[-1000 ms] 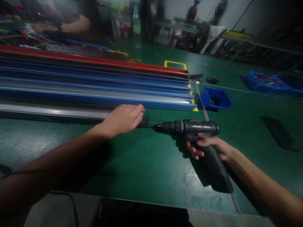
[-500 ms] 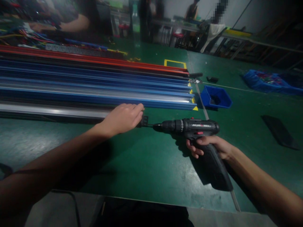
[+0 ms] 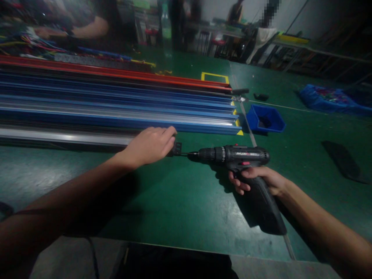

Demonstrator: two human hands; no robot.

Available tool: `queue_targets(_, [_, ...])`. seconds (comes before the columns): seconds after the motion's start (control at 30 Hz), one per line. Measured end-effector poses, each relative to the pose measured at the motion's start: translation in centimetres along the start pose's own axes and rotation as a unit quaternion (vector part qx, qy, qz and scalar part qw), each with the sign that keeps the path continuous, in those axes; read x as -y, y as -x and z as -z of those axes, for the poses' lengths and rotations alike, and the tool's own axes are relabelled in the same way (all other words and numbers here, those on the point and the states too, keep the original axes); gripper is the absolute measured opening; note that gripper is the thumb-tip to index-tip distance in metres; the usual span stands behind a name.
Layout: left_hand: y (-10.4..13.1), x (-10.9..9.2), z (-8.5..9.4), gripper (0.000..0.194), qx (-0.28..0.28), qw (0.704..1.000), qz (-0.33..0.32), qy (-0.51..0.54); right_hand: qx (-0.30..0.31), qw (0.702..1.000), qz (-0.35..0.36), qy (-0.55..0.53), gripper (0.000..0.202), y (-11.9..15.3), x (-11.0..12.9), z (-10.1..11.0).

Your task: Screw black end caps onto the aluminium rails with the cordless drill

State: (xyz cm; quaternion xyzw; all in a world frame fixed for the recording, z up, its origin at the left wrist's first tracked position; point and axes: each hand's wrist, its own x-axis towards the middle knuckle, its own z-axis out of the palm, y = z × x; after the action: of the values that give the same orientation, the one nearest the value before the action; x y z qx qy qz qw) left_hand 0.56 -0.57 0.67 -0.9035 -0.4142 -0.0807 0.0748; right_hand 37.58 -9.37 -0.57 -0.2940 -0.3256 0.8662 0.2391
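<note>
My right hand [image 3: 255, 180] is wrapped round the grip of a black cordless drill [image 3: 247, 155], which points left. Its bit reaches a small black end piece [image 3: 177, 148] at the end of a long black and silver metal profile [image 3: 72, 136]. Over that end of the profile my left hand [image 3: 152, 144] is closed, fingers curled round the far side. The exact contact between bit and end piece is too small to make out. Just behind the left hand lie several long blue profiles [image 3: 145, 112], side by side.
Beyond the blue profiles runs a red profile [image 3: 116, 71]. A blue bin [image 3: 266, 118] with dark parts stands right of the profile ends. Farther right are a blue tray [image 3: 331, 99] of small parts and a flat black object [image 3: 343, 159]. A person's arm [image 3: 90, 29] is across the table.
Both hands, the drill and the profile hold nearly the same place. The lettering on the drill's body looks slightly different; little else has visibly moved.
</note>
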Motion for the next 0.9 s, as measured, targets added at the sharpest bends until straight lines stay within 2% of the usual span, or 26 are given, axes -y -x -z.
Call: queue_targets(0.9, [-0.05, 0.12, -0.37, 0.051, -0.002, 1.0, -0.015, -0.001, 0.013, 1.0, -0.003, -0.011, 0.026, -0.03, 0.12, 0.04])
